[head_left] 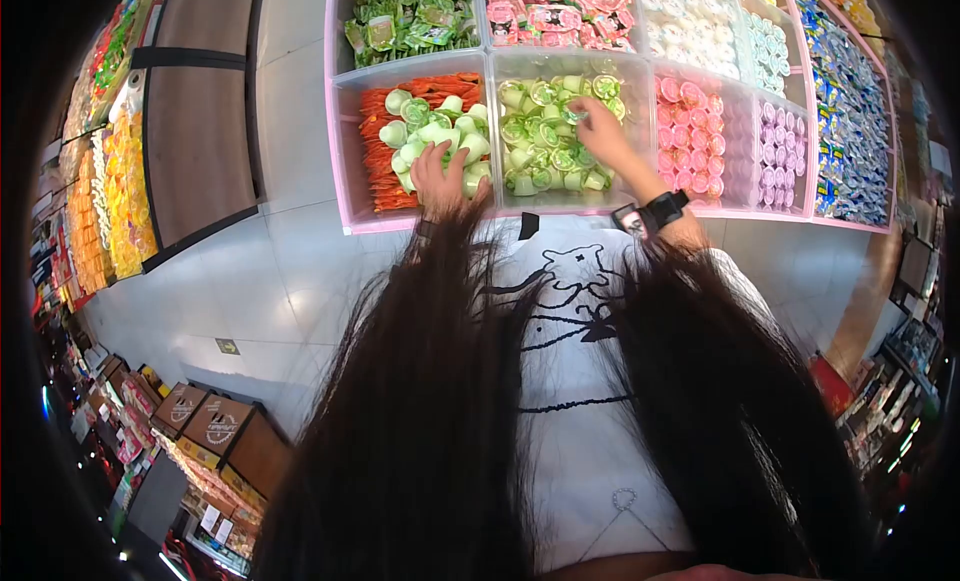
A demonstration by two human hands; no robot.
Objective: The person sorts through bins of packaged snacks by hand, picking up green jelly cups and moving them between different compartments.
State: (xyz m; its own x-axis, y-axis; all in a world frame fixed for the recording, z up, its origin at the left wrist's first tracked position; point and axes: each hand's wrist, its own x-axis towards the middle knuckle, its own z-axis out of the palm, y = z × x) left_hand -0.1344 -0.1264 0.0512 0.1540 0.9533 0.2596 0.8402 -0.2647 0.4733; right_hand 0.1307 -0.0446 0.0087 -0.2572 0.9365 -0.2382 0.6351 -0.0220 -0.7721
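Observation:
My left hand point(440, 179) rests with fingers spread on a heap of pale green cups point(437, 131), which lies over red-orange packets point(373, 131) in the front left compartment. To its right, my right hand point(597, 129) is over a compartment of green jelly cups point(545, 141). Its fingers are pinched on a green cup point(574, 117) near that compartment's right side. A black band with a device is on my right wrist.
Pink-edged bins point(337, 111) hold green packets point(410, 26), pink packets point(555, 19), white cups point(690, 11), pink cups point(688, 141), purple cups point(781, 156) and blue packets point(850, 121). Long dark hair hangs below my hands. At left stands a brown display point(200, 131); brown boxes point(225, 426) are lower left.

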